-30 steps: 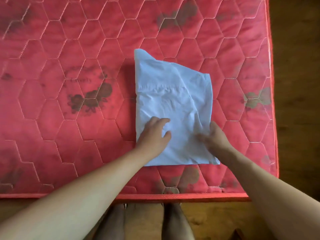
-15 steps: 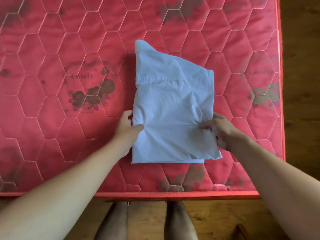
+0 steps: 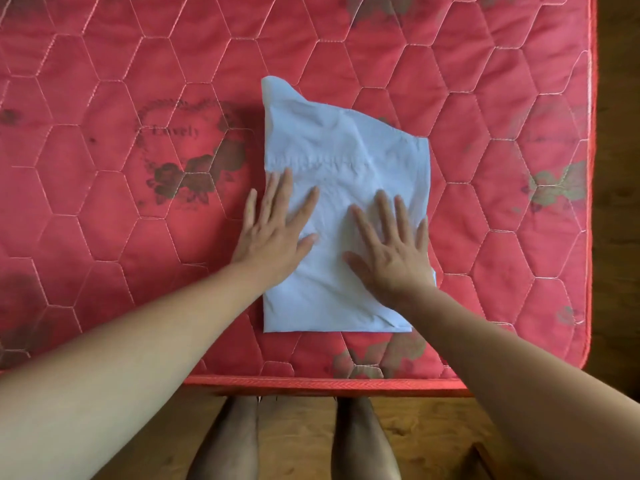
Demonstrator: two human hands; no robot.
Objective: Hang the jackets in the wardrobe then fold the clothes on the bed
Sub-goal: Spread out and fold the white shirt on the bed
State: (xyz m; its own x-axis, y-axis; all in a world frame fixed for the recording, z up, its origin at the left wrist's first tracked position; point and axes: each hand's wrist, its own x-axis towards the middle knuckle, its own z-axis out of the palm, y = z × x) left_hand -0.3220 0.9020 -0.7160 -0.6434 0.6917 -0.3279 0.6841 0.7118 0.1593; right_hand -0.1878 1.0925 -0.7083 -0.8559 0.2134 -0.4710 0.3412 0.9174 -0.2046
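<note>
A pale blue folded garment (image 3: 346,150) lies flat on the red quilted mattress (image 3: 121,71), near its front edge. My left hand (image 3: 277,230) lies flat with straight, spread fingers over the garment's left edge, partly on the mattress. My right hand (image 3: 391,247) presses flat on the garment's lower right part, fingers spread. The top left corner of the garment sticks up into a point; its top edge slopes down to the right.
The mattress ends at its front edge (image 3: 329,382) just before my legs (image 3: 294,441) and at its right edge (image 3: 592,202). Wooden floor (image 3: 620,306) shows to the right and below. A dark flower print (image 3: 187,168) marks the mattress left of the garment.
Both hands have let go of the garment's side edges and now lie flat on top of it, fingers spread. The garment has stayed in place.
</note>
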